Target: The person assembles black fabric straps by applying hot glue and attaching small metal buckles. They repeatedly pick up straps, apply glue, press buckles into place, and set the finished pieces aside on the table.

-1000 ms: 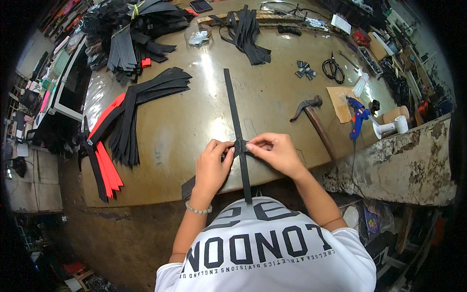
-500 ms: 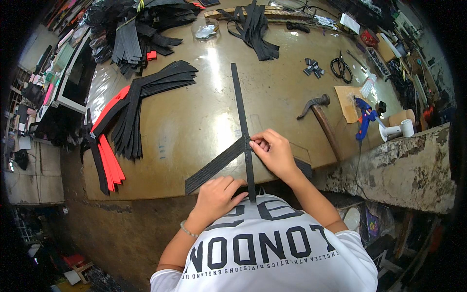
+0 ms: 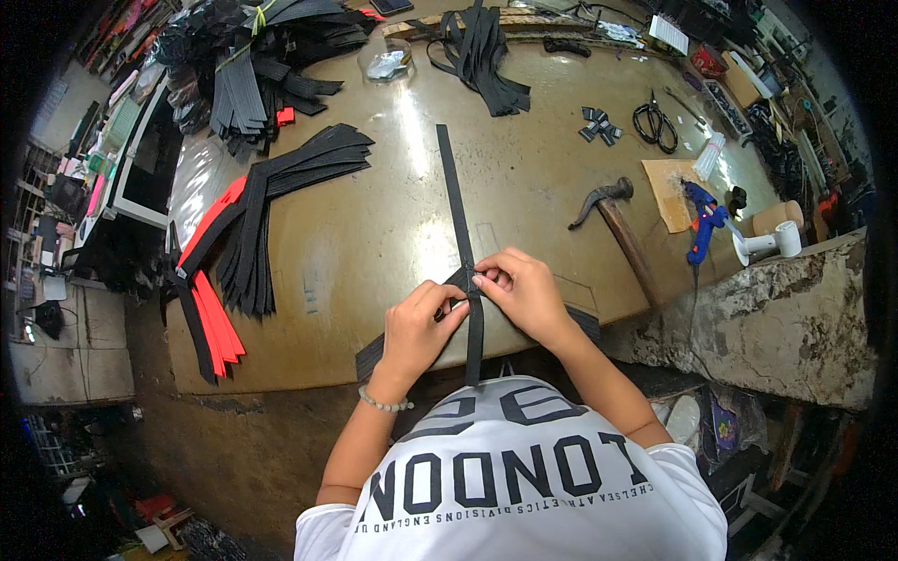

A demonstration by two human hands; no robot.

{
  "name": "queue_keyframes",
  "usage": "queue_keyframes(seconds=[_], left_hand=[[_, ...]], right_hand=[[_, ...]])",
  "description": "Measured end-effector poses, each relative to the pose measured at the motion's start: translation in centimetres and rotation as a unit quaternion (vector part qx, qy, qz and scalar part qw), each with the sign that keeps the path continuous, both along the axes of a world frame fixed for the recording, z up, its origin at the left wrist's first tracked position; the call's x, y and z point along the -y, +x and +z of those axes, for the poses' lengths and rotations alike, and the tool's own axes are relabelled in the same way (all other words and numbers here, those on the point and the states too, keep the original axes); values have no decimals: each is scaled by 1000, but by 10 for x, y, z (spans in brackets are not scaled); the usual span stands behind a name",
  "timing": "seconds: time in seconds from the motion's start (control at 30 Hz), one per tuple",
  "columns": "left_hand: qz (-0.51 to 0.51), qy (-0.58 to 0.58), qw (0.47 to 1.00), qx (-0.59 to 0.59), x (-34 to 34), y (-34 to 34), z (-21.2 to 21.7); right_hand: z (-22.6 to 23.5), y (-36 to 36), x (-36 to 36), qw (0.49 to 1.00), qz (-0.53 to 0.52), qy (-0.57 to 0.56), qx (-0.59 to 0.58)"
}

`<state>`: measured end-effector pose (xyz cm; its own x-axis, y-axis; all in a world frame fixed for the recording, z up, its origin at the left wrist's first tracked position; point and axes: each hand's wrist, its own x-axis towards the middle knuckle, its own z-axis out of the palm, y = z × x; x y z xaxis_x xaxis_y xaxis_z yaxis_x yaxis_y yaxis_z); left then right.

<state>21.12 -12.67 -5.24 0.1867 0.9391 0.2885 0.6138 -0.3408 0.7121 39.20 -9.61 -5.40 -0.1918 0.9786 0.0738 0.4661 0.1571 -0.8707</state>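
Note:
A narrow black strap (image 3: 453, 192) runs lengthwise over the table in front of me, its near end hanging past the front edge by my shirt. It crosses a wider ribbed black strap piece (image 3: 370, 357) that angles to the left and right, mostly hidden under my hands. My right hand (image 3: 522, 292) pinches the narrow strap at the crossing, fingers curled. Just left of it, my left hand (image 3: 418, 327), with a bead bracelet at the wrist, has thumb and fingertips together at the narrow strap's left edge.
A hammer (image 3: 622, 234) lies to the right, near a blue glue gun (image 3: 703, 224), scissors (image 3: 655, 125) and small dark pieces (image 3: 600, 125). Joined black and red straps (image 3: 248, 234) lie left. Strap bundles (image 3: 245, 93) and a clear bowl (image 3: 385, 62) are at the back.
My left hand has moved up and right from the table's front edge to the crossing of the straps. My right hand stays there, shifted only slightly.

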Motion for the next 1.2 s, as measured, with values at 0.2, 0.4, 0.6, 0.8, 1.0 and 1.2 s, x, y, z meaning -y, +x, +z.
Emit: queue_keyframes(seconds=[0.2, 0.4, 0.6, 0.8, 1.0, 1.2], left_hand=[[24, 1, 1000, 8, -4, 3, -1], [6, -20, 1000, 9, -3, 4, 5], [52, -64, 997, 10, -3, 10, 9], [103, -149, 983, 9, -11, 13, 12], [109, -177, 978, -3, -13, 12, 14], [107, -174, 978, -31, -10, 14, 18]], right_hand=[[-1, 0, 1, 1000, -8, 2, -15], [-1, 0, 3, 1000, -11, 7, -20], [-3, 2, 3, 999, 11, 36, -21], [-2, 4, -1, 1000, 23, 14, -12], [11, 12, -35, 987, 117, -101, -46], [0, 5, -73, 990, 136, -5, 34]])
